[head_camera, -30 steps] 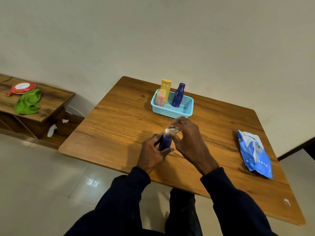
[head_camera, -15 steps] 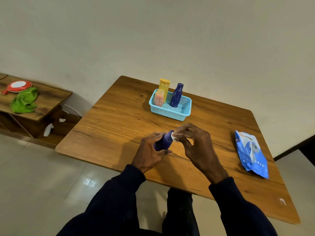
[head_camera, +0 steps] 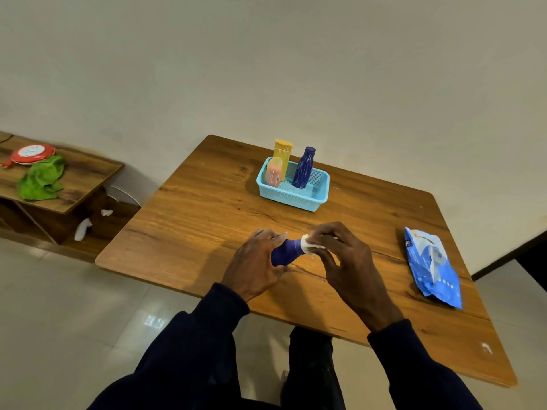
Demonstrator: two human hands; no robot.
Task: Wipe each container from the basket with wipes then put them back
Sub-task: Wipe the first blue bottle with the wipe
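Head camera: we grip a small purple plastic bottle [head_camera: 285,251] in our left hand [head_camera: 254,261], fingers curled round its lower body. The bottle lies tilted on its side over the brown wooden table [head_camera: 207,217], and we cannot tell whether it touches the top. Its narrow end points to our right hand [head_camera: 346,255], which pinches a folded white wet wipe [head_camera: 309,245] against that end.

Beyond the grip, away from us, stands a light blue perforated plastic basket [head_camera: 296,199]. It holds three upright containers: a yellow rectangular bottle [head_camera: 282,155], a dark blue tapered bottle [head_camera: 303,168] and a pale pink translucent container [head_camera: 273,173].

Right of the grip, well apart, a blue and white soft pack of wipes [head_camera: 432,267] lies flat on the table. Far left of the grip, a green crumpled cloth [head_camera: 41,179] rests on a low wooden shelf [head_camera: 83,179].
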